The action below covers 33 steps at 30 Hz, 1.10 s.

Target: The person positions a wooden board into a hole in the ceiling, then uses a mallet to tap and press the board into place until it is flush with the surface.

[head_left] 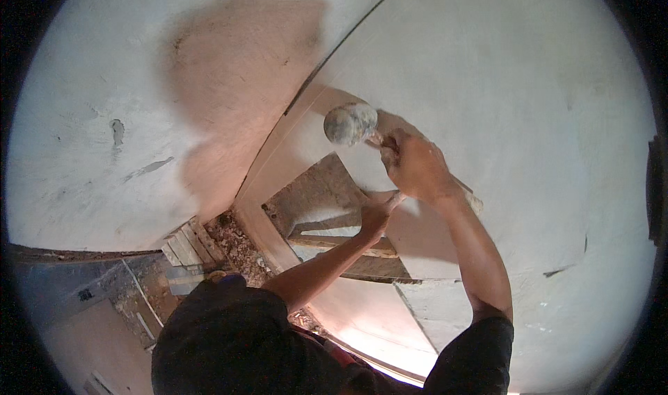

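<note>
Grey and crusted, the mallet is beside the opening in the pale wall. We see the right hand closed around its handle near the head, presumably for control; whether the left hand, by the opening, grips anything, we cannot tell.

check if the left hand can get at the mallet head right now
Probably yes: the left hand appears below the mallet head in the picture with nothing visible between them, though the right hand grips the handle and depth is hard to judge.
</note>
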### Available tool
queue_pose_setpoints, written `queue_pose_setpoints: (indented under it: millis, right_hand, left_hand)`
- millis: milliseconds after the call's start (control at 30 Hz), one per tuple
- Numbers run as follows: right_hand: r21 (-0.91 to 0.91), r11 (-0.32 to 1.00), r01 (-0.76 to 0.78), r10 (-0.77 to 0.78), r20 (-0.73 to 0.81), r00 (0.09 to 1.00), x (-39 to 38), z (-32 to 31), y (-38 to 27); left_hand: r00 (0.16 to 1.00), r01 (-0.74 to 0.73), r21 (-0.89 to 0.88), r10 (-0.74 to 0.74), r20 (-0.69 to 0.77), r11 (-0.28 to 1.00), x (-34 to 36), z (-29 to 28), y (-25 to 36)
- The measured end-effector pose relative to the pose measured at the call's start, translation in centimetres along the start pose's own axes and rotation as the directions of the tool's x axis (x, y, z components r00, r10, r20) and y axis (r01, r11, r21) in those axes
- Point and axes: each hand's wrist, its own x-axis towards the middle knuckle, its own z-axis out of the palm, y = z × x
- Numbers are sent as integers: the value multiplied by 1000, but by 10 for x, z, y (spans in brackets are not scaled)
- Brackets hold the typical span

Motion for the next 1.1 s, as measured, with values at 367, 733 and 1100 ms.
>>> queue_pose_setpoints:
  millis: [367,733,1100]
  right_hand:
    - [-201,871,449,-488,-233,841,36,44,-24]
    - [-193,890,413,-435,-87,896,57,93,-55]
    - [-245,849,467,-460,89,883,79,130,-46]
  left_hand:
    - [988,-149,260,134,74,954,35,-10,-67]
    - [920,-310,308,201,338,900,33,-28,-39]
    - [977,-128,399,46,208,908,48,-10,-73]
